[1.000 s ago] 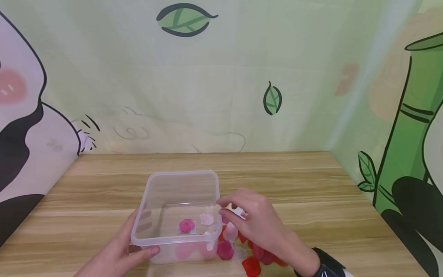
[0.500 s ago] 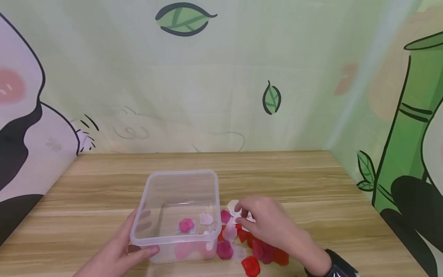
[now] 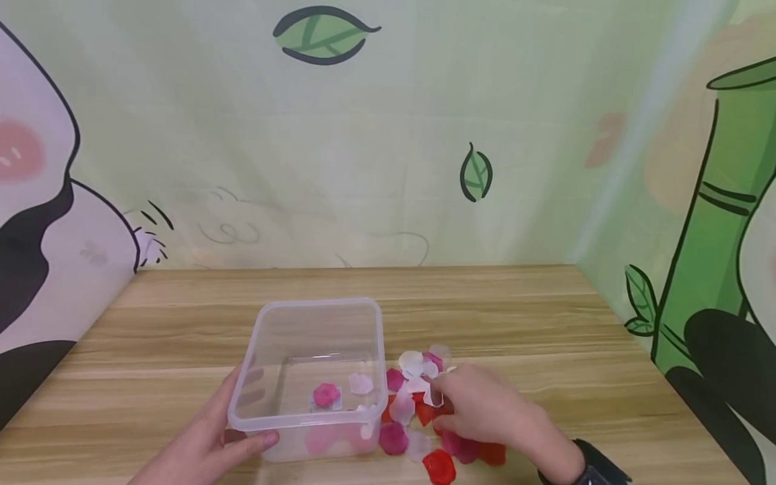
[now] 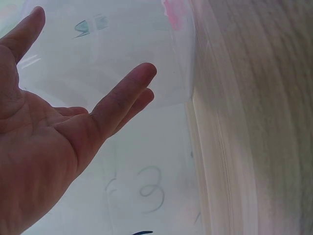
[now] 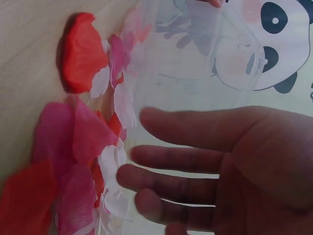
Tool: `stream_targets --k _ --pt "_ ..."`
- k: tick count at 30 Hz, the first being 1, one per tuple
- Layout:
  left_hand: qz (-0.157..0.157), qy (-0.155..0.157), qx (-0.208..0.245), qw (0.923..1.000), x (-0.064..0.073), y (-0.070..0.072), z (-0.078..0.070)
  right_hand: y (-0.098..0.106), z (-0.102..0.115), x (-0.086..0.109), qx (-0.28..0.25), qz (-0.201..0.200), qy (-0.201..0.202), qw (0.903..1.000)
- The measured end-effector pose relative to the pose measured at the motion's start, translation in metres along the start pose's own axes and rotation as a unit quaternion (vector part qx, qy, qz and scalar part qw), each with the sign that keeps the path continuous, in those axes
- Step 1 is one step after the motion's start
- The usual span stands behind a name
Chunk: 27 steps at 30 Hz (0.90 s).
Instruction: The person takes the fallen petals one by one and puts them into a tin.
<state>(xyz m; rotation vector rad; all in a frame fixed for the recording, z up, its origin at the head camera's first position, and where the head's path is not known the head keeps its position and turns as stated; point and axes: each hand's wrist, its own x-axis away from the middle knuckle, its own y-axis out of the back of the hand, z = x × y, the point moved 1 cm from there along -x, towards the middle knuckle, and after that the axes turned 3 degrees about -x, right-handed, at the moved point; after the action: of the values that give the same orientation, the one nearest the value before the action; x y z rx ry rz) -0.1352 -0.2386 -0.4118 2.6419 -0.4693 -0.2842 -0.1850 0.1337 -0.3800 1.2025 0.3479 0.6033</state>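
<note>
A clear plastic box (image 3: pixel 309 423) stands on the table in the head view, with a few pink and pale petals (image 3: pixel 327 395) inside. My left hand (image 3: pixel 209 431) holds its near left corner, thumb along the front wall and fingers on the left wall. Just right of the box lies a loose heap of red, pink and white artificial petals (image 3: pixel 394 438). My right hand (image 3: pixel 485 404) is low over the right part of that heap. In the right wrist view its thumb and fingers (image 5: pixel 171 183) are apart, nothing between them, with white petals (image 5: pixel 115 171) close to the fingertips.
The wooden table (image 3: pixel 485 296) reaches back to a pale green printed cloth (image 3: pixel 388 168) with leaves and pandas. A red petal (image 3: pixel 439 466) lies at the near edge of the heap. A dark band (image 3: pixel 597 465) circles my right wrist.
My right hand has drawn back from the box's right rim to the right and lower over the heap, uncovering white and pink petals behind. The left hand and box have stayed still.
</note>
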Motion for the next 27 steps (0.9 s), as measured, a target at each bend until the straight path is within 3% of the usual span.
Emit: stream_targets --k 7,11,23,27 --pt "-0.001 -0.006 0.001 1.0 0.0 0.0 0.0 -0.001 -0.002 0.002 -0.013 0.071 -0.029 0.9969" --pt "0.0 -0.012 0.003 0.9999 0.0 0.0 0.001 -0.002 -0.003 0.001 -0.026 0.089 -0.043 0.9948" --pt "-0.002 0.001 0.011 0.9999 0.0 0.0 0.0 -0.005 -0.009 -0.003 -0.033 0.054 0.002 0.998" --pt "-0.001 -0.01 0.007 0.9999 0.0 0.0 0.0 -0.004 -0.011 -0.004 -0.033 0.034 0.014 0.9988"
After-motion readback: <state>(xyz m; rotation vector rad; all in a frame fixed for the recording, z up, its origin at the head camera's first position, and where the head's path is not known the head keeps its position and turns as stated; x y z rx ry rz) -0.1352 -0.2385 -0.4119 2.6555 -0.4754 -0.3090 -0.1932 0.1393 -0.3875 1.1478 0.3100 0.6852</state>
